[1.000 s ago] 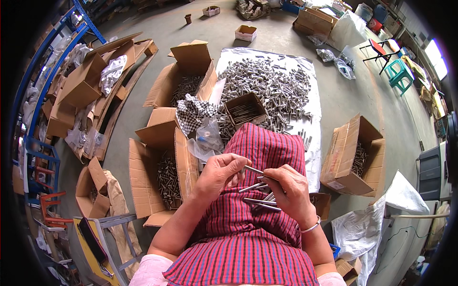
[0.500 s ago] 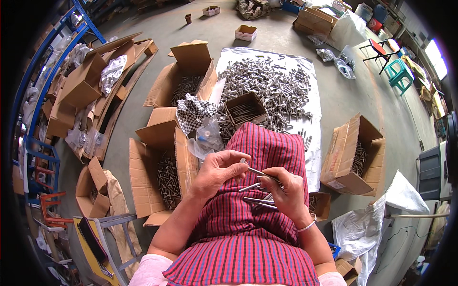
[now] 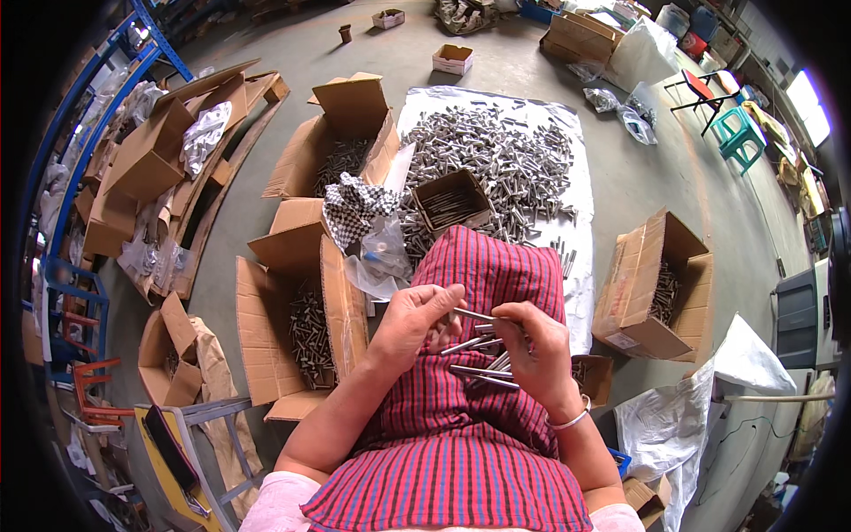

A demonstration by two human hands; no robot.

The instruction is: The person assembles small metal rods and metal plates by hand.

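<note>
My right hand (image 3: 536, 350) pinches a slim metal rod (image 3: 476, 315) between thumb and fingers. Below it, several more grey rods (image 3: 483, 379) fan out from under the palm over the red striped cloth (image 3: 492, 275) on my lap; whether the palm grips them all is hidden. At the rod's left end, my left hand (image 3: 415, 324) has its thumb and fingertips pressed together. What sits in that pinch is covered by the fingers. Just beyond my knees, a small open box (image 3: 454, 202) of thin rods stands among a broad heap of metal bolt-like pieces (image 3: 496, 146).
The heap lies on a white sheet (image 3: 581, 301). Open cartons of metal pieces stand at left, one near (image 3: 257, 319) and one farther (image 3: 292, 164), with a checkered cloth (image 3: 355, 208) beside them. Another carton (image 3: 620, 297) stands right. A stepladder (image 3: 191, 452) is at lower left.
My left thumb has come up and closed over the rod's left end, hiding the small piece seen there before. The right hand has shifted slightly, still holding the rod.
</note>
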